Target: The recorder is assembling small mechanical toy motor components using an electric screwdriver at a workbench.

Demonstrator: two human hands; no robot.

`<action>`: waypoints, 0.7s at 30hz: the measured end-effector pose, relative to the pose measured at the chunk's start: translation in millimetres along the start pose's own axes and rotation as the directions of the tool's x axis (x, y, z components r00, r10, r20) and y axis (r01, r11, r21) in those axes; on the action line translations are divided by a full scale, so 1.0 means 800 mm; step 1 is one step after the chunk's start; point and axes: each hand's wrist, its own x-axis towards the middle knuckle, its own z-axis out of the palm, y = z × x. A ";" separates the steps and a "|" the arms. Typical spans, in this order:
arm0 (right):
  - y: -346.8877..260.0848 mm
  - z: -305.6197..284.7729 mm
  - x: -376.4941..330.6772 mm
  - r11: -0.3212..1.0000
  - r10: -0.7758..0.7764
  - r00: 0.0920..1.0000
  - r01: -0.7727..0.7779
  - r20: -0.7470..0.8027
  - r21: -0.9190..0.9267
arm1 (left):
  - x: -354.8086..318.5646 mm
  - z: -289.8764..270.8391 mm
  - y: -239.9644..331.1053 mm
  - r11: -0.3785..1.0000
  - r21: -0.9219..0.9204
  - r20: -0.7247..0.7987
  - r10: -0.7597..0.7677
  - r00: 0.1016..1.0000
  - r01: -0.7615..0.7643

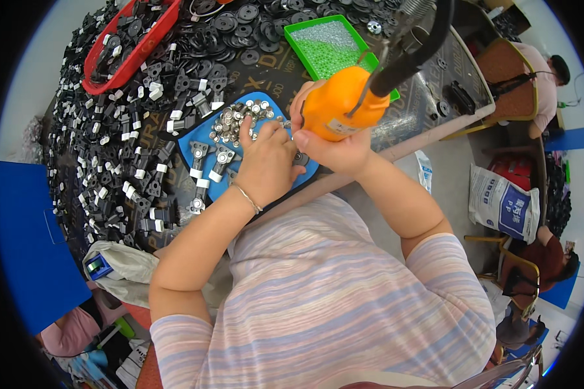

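Note:
My right hand (pixel 331 148) is wrapped round an orange electric screwdriver (pixel 340 97), held with its tip end toward the mat. The tip itself is hidden. My left hand (pixel 266 159) rests over the blue mat (pixel 258 98), fingers bent, one of them touching a pile of small silver metal caps (pixel 237 123). A small dark round part (pixel 300 159) shows between its thumb and fingers, mostly covered by the hand. Left of that hand lie several black caster-like brackets (pixel 222 162) with white ends and silver centres.
Heaps of black-and-white brackets (pixel 133 155) cover the left of the table. Behind are black discs (pixel 246 29), a red tray (pixel 117 78) and a green tray (pixel 334 48) of clear beads. A black cable (pixel 412 58) rises from the screwdriver. Other people sit at right.

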 end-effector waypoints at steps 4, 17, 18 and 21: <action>0.000 0.000 -0.001 0.999 0.040 0.999 -0.040 0.022 0.000 | -0.001 0.003 0.000 1.000 0.000 -0.022 -0.007 1.000 0.007; -0.025 -0.094 0.017 0.990 -0.115 0.979 0.128 -0.169 0.067 | 0.003 -0.010 0.007 0.998 0.056 0.063 0.012 0.998 -0.016; -0.023 -0.105 0.011 0.995 -0.096 0.965 0.102 -0.243 0.011 | 0.007 -0.015 0.009 0.999 0.039 0.071 0.015 0.997 -0.018; -0.024 -0.127 0.004 0.990 -0.110 0.928 0.133 -0.356 0.041 | 0.023 -0.019 0.009 0.999 -0.026 -0.093 -0.033 0.995 0.031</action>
